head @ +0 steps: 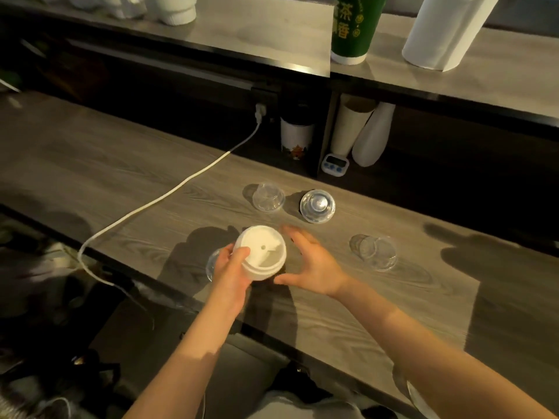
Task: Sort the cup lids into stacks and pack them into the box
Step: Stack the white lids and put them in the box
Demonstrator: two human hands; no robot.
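Grey wood-grain counter (393,297) runs below a raised shelf (242,40) of the same finish, dimly lit and crossed by hard shadows. Over the counter's near edge the left hand (230,269) grips a white lid stack (262,252). Its thumb is curled over the rim and its fingers wrap underneath, and the stack is tilted so its top face with a small hole shows. The right hand (313,263) is spread just right of the stack, fingers straight and apart, holding nothing; whether its thumb touches the stack's lower edge cannot be told. Under the left fingers a flat clear lid (211,264) lies on the counter, mostly hidden. Beyond the right fingertips sit a far dome lid (268,196) and a bright dome lid (317,205), side by side and apart. A third dome lid (378,252) lies to the right of the right fingers, clear of them. A white cable (169,195) trails off beyond the left fingers. A small timer (335,164) stands at the back, and a green cup (354,25) is on the shelf.
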